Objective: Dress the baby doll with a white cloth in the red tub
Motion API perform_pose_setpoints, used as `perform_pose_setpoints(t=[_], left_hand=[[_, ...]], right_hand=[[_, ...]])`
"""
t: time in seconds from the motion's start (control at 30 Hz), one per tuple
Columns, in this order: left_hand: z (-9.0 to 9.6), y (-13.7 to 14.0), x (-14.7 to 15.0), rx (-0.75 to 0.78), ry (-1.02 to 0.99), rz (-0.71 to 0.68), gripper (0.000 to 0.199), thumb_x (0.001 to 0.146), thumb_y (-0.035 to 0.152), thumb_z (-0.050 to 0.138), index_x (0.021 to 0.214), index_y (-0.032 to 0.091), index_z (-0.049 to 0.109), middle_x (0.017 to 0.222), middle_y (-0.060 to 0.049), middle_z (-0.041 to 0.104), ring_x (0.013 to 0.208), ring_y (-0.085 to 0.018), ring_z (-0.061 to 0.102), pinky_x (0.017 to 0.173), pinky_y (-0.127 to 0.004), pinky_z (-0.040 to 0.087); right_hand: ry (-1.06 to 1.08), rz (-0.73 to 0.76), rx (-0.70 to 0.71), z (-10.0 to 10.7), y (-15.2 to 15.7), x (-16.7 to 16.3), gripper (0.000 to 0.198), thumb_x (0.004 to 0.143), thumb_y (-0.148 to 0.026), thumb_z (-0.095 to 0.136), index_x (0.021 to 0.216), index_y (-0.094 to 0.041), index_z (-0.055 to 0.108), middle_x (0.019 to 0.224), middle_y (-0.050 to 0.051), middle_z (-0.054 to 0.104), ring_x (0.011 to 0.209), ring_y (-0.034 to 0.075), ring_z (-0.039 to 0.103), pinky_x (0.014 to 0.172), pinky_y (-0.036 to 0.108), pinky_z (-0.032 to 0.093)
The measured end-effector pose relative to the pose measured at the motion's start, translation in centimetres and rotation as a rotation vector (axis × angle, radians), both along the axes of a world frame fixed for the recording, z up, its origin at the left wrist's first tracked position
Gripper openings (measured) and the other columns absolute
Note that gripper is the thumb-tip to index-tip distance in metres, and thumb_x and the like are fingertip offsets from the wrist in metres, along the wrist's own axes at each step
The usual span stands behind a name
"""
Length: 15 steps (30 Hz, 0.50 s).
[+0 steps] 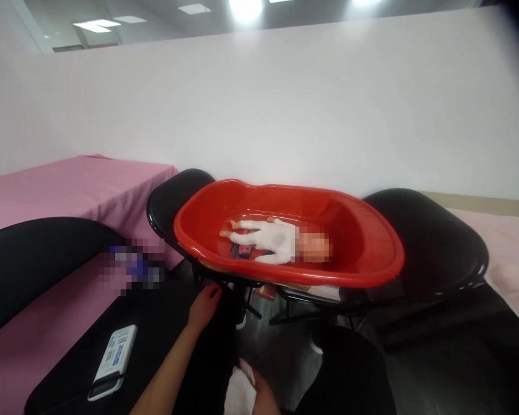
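My left hand [205,305] rests at my dark-trousered left knee, fingers loosely apart, with nothing seen in it. At the bottom edge my right hand [264,393] is closed on a white cloth [240,393], part of it cut off by the frame. Beyond both hands stands a red baby bathtub [372,253] laid across two black chairs. Inside it a baby doll [277,239] in a white outfit lies on its back, head to the right and feet to the left. Its head is blurred out.
Black chairs [428,242] flank the tub. A white power bank [115,357] with a dark strap lies on a black seat [69,369] at my left. Pink-covered tables [112,181] stand left and right. A white partition [285,115] rises behind the tub.
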<state>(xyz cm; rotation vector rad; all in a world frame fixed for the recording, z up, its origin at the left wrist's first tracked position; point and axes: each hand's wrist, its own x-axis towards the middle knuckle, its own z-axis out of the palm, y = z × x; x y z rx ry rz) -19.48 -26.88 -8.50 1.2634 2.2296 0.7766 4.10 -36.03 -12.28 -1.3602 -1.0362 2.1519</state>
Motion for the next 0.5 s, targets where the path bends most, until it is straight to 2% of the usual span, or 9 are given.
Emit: perform_pose_setpoints(t=[0.23, 0.4, 0.5], left_hand=[[-0.5, 0.0, -0.3, 0.001, 0.022, -0.012, 0.031, 0.085, 0.042, 0.041, 0.103, 0.026, 0.061, 0.113, -0.001, 0.063, 0.103, -0.018, 0.057, 0.090, -0.030, 0.039], [-0.6, 0.1, -0.2, -0.006, 0.006, 0.004, 0.030, 0.085, 0.041, 0.042, 0.104, 0.025, 0.060, 0.113, -0.001, 0.063, 0.104, -0.018, 0.056, 0.091, -0.029, 0.039], [-0.4, 0.1, -0.1, -0.008, 0.005, 0.008, 0.030, 0.085, 0.041, 0.043, 0.104, 0.026, 0.060, 0.113, -0.001, 0.063, 0.103, -0.018, 0.056, 0.090, -0.029, 0.039]], right_hand=[[0.025, -0.029, -0.062, 0.0, -0.1, -0.6, 0.071, 0.070, -0.059, 0.052, 0.124, -0.014, 0.054, 0.118, 0.008, 0.061, 0.117, 0.024, 0.051, 0.098, 0.029, 0.042], [-0.030, -0.022, 0.017, 0.6, -0.1, -0.2, 0.069, 0.067, -0.056, 0.058, 0.121, -0.014, 0.056, 0.121, 0.008, 0.058, 0.119, 0.024, 0.049, 0.102, 0.031, 0.037], [0.005, -0.028, -0.007, 1.1, 0.0, 0.2, 0.067, 0.070, -0.056, 0.054, 0.122, -0.014, 0.056, 0.121, 0.008, 0.058, 0.119, 0.024, 0.049, 0.101, 0.031, 0.039]])
